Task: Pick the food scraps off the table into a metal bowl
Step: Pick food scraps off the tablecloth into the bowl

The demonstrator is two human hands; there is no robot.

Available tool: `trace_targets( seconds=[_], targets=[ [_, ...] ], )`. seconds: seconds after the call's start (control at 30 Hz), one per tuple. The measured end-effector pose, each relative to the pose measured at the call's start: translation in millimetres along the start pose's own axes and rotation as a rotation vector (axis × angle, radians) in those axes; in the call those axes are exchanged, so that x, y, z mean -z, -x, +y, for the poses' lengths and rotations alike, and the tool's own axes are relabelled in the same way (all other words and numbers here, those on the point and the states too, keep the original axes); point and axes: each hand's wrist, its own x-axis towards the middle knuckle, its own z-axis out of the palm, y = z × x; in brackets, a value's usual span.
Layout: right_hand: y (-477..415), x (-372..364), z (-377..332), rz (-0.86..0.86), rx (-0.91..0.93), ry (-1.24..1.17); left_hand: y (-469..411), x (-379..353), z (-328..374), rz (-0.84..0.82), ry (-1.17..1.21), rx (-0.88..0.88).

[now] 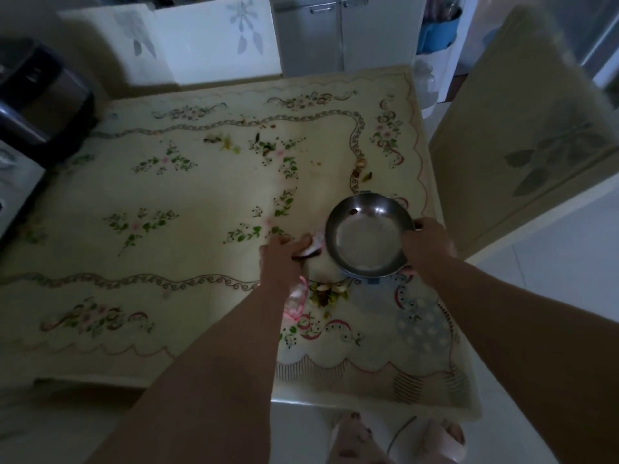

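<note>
From my remote seat the table point(201, 195) reads cream, strewn with green-and-pink flower sprigs and grey scroll bands, scalloped pink at its edge; the metal bowl point(365, 242) is dull silver-grey; the scraps point(326, 293) are yellow-green and brown. The chair backs point(214, 38) are white with grey leaf prints.

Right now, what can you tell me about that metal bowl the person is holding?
The metal bowl is round, shallow and shiny, steel by its look. It is nearly empty: one small dark scrap lies on its far inner wall. It is over the near right part of the tablecloth, mouth up; whether it rests there or is lifted is unclear. The right hand grips its right rim. The left hand holds a pale piece close by its left rim.
</note>
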Motion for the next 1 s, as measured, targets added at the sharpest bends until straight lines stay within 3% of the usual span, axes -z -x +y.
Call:
trace_targets(
  seconds=[0.17,0.37,0.4,0.5,0.6,0.67,0.73,0.8,0.9,1.0],
  targets=[
    [4.0,15.4,14.5,-0.021,0.024,0.036,71.3,-20.1,-5.4,0.083,-0.169,-0.067],
    [12.1,37.2,32.5,-0.064,0.032,0.003,126.7,-37.1,-3.1,-0.074,-0.548,-0.132],
    [14.1,40.3,34.4,-0.073,0.035,0.000,128.9,-35.9,0.7,-0.005,-0.636,-0.184],
    [19.7,49.1,40.6,-0.099,0.026,-0.042,144.5,-24.3,17.5,0.220,-0.428,-0.313],
    [26.5,51.8,42.6,-0.121,0.003,-0.098,147.7,4.3,27.0,0.458,-0.334,-0.302],
    [30.2,49.3,43.8,-0.121,0.018,-0.086,147.8,27.8,24.6,0.522,-0.598,-0.182],
    [33.0,46.1,44.9,-0.116,0.035,-0.072,146.1,47.2,6.2,0.396,-1.086,0.076],
    [34.1,42.5,45.8,-0.121,0.038,-0.050,145.5,58.4,-12.8,0.330,-1.354,0.209],
    [35.2,38.0,46.0,-0.133,0.045,-0.050,145.2,67.3,-28.0,0.410,-1.508,0.008],
    [34.4,36.7,45.5,-0.098,0.040,-0.066,146.8,57.0,-26.6,0.464,-1.406,0.010]
  ],
)
